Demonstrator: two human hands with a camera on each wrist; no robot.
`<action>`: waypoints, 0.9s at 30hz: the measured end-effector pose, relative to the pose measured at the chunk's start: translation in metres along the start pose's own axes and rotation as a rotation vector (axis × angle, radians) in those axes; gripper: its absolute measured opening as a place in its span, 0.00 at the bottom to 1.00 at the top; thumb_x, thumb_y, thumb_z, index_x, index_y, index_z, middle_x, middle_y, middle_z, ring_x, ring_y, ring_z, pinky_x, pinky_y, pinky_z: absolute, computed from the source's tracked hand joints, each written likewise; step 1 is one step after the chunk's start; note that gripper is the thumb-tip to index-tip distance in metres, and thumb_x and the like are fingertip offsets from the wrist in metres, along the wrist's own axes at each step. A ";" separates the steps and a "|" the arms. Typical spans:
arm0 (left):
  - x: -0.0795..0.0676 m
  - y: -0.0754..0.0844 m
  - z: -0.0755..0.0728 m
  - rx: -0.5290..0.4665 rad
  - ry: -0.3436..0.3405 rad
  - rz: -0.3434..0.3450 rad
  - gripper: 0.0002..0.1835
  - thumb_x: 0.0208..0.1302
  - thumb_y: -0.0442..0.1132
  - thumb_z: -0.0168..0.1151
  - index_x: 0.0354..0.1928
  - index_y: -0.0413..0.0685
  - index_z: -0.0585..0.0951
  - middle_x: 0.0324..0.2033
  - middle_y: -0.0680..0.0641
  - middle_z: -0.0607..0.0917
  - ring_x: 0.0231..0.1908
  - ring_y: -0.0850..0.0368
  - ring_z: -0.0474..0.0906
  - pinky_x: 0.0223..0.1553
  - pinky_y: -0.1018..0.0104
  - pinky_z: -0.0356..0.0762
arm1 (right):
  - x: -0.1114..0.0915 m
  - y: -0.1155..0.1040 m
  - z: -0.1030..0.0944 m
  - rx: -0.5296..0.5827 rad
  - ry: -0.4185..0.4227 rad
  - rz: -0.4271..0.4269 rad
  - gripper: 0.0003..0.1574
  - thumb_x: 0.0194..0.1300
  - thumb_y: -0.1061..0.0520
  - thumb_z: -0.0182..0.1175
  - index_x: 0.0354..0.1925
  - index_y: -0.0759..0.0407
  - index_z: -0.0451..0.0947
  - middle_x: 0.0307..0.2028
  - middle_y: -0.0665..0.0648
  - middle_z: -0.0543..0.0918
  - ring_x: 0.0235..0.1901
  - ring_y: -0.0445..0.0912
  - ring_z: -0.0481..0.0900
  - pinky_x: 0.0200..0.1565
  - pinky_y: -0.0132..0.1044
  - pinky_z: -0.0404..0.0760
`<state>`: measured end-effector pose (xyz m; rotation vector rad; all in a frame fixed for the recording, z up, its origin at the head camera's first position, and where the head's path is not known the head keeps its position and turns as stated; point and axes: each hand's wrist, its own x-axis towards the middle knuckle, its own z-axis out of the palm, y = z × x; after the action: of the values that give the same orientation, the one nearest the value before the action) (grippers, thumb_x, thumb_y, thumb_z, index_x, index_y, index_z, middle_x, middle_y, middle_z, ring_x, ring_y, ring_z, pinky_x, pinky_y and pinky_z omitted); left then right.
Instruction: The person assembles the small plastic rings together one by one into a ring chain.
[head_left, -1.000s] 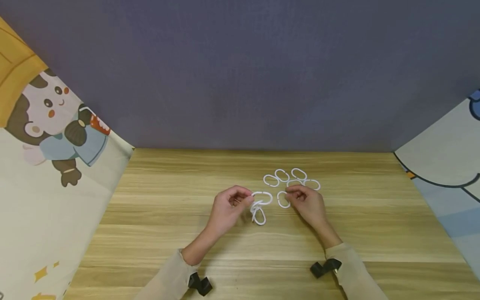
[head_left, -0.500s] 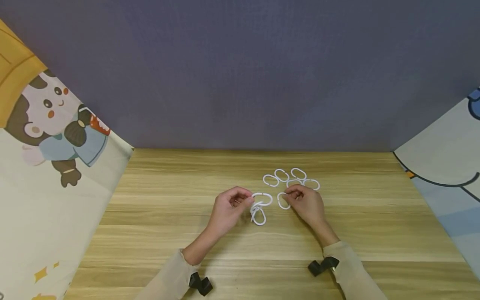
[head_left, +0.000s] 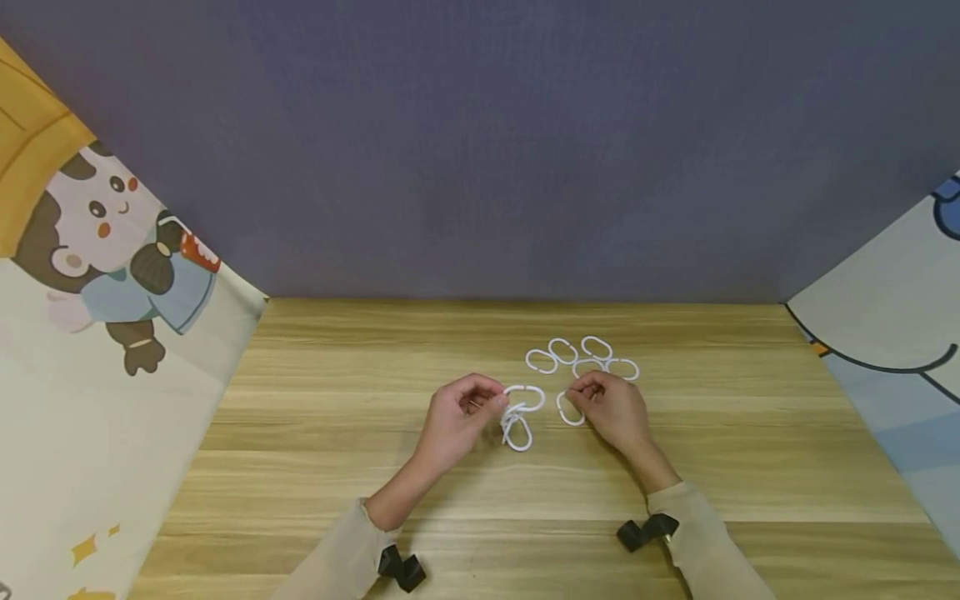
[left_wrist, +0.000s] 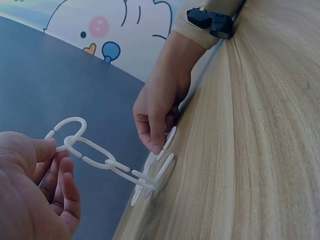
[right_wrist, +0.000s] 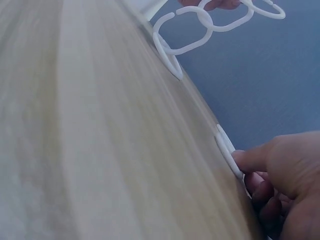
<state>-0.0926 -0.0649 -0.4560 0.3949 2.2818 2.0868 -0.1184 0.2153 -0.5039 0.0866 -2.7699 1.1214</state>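
My left hand pinches the top link of a short chain of white oval plastic links between thumb and fingertips. Each link has a small gap in its side. The chain hangs from that hand, and its lowest link appears to meet the wooden tabletop. To the right, my right hand pinches a single loose white link at the tabletop, its fingers hiding part of it in the head view. A short space separates this link from the chain.
Several loose white links lie grouped on the wooden table just beyond my right hand. A dark blue-grey panel rises along the table's far edge. Cartoon-printed panels flank both sides.
The loose link at my right fingertips has shifted slightly toward me and turned a little. My left hand and the chain have barely moved.
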 end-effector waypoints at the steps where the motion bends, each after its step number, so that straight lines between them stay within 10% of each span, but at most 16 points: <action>1: 0.000 0.000 0.000 0.000 0.001 -0.001 0.05 0.72 0.29 0.74 0.45 0.34 0.89 0.38 0.40 0.90 0.35 0.64 0.82 0.39 0.73 0.81 | 0.000 0.001 0.000 0.000 0.000 -0.012 0.05 0.67 0.58 0.79 0.36 0.54 0.90 0.26 0.48 0.85 0.25 0.38 0.75 0.30 0.32 0.72; 12: -0.001 0.004 -0.003 0.000 0.010 -0.012 0.04 0.72 0.29 0.74 0.45 0.35 0.90 0.37 0.42 0.90 0.34 0.63 0.81 0.38 0.73 0.81 | 0.002 0.019 0.006 0.060 0.046 -0.034 0.08 0.71 0.55 0.76 0.37 0.54 0.87 0.25 0.45 0.81 0.26 0.40 0.75 0.29 0.31 0.73; 27: -0.001 0.005 -0.004 0.003 0.010 0.020 0.05 0.72 0.29 0.74 0.45 0.34 0.89 0.37 0.39 0.90 0.34 0.65 0.82 0.38 0.73 0.81 | -0.002 -0.016 -0.008 0.523 -0.013 0.189 0.09 0.77 0.68 0.68 0.46 0.76 0.80 0.32 0.62 0.88 0.23 0.40 0.79 0.27 0.29 0.81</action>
<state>-0.0915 -0.0687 -0.4509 0.4095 2.2971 2.0993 -0.1138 0.2089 -0.4878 -0.1132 -2.4588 1.8718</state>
